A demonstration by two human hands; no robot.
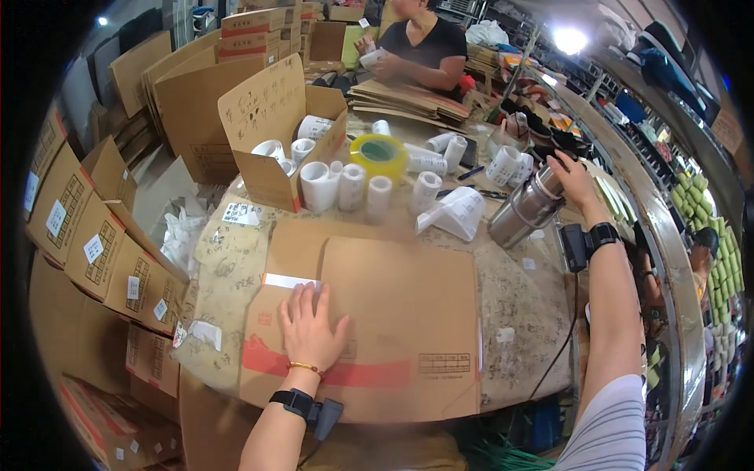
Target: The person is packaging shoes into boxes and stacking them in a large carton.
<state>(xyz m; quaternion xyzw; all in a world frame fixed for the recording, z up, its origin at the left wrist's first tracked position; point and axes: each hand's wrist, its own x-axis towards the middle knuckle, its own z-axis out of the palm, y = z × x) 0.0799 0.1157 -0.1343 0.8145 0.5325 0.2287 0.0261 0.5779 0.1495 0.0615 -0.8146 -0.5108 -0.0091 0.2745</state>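
My left hand [312, 328] lies flat with fingers spread on a flattened cardboard box [393, 306], beside a white strip of paper [289, 281] at its upper left. The box has a red band and a printed grid. At the right of the table, my right hand [571, 179] closes round the top of a steel thermos flask [525, 210], which leans to the right. A curled white label strip [458, 212] lies left of the flask. The underside of my right hand's grip is hidden.
Several label rolls [379, 192] and a yellow tape roll [378, 157] stand beyond the cardboard, next to an open carton [267, 184]. Stacked boxes [102, 243] line the left. A co-worker [428, 47] sits across the table, near flat cardboard [408, 106]. A shelf edge [660, 235] runs along the right.
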